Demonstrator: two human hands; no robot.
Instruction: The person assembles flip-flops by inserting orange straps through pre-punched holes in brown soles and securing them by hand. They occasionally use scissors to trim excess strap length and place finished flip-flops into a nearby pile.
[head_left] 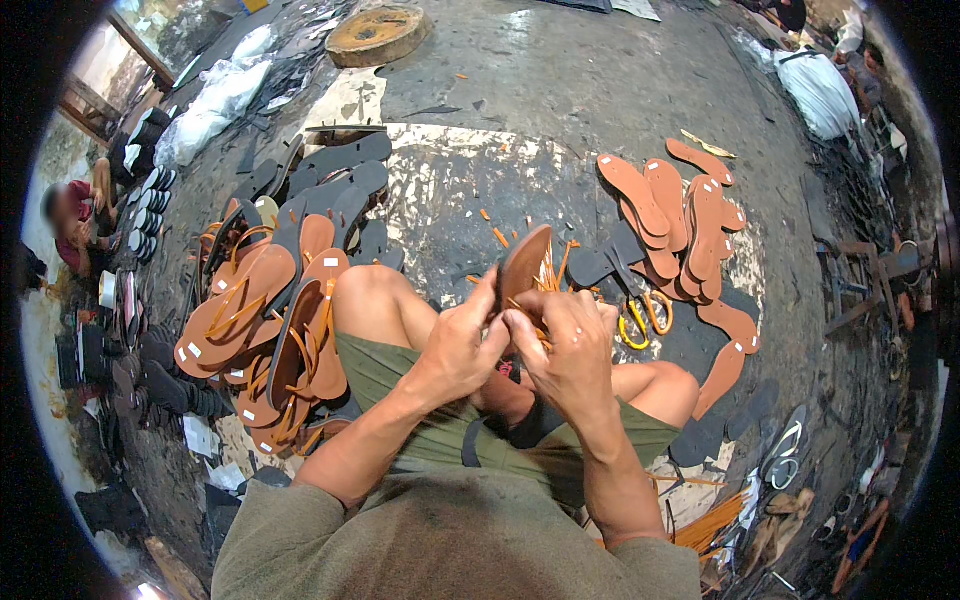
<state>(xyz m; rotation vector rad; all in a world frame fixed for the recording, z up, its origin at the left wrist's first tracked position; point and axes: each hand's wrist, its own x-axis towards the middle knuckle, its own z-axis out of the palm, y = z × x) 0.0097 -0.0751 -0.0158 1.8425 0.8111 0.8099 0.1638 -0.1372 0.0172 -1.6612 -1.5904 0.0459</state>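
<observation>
We have the sandal pinched in our left hand, thumb and fingers closing on its edge. Our right hand bends in close against it, over the orange straps; its fingertips are bunched together, but we cannot tell whether they pinch a strap or only press. The sandal stands tilted above our lap, toe end up, in front of the near edge of the worn mat.

The left hand seems to bear most of the load on a narrow edge, so a hard pull from the right could twist the sandal out of it. Uneven tension might leave one strap longer than the other, and the loose ends could tangle under our fingers.

The scissors lie just beyond our right hand, near our right knee; a careless sweep of the wrist could knock them. Toward the mat's right edge, the tan soles overlap in leaning stacks that could slide if bumped. Past its left edge, the finished-looking sandals are heaped by our left knee, where straps could snag. Offcuts litter the mat and could stick to pieces laid there.
</observation>
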